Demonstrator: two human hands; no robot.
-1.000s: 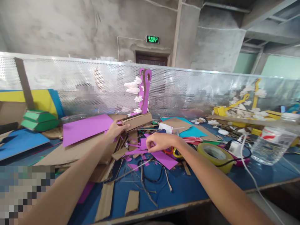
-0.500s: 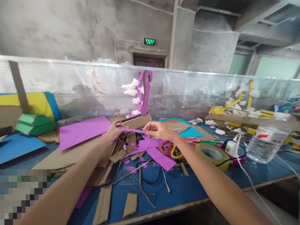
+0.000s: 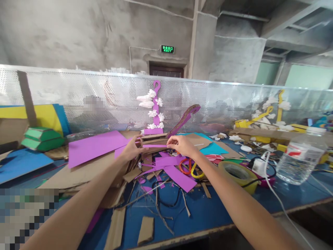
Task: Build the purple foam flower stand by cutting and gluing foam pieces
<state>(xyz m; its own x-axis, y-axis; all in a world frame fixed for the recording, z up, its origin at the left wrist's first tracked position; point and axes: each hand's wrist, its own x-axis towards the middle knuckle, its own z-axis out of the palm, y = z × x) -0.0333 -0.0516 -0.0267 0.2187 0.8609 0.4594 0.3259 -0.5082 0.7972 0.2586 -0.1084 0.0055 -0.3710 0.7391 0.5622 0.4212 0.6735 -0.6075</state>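
My left hand and my right hand are closed at either end of a narrow purple paper strip. The strip lies along the front side of a small cardboard box-like base, which both hands' fingers also seem to touch. From the base's right end a purple hook-shaped cardboard piece leans to the right. Behind it stands a similar upright purple hook decorated with white flowers. Fingers hide the strip's ends. Purple paper scraps and scissors with red and yellow handles lie below my hands.
A large purple sheet rests on cardboard at left, near a green box. At right are a tape roll, a water bottle and a white cable. Cardboard pieces litter the blue table; a perforated screen stands behind.
The cardboard base has turned, and its purple hook has swung from upright to leaning right. The strip, held in front of the base before, now lies along its side.
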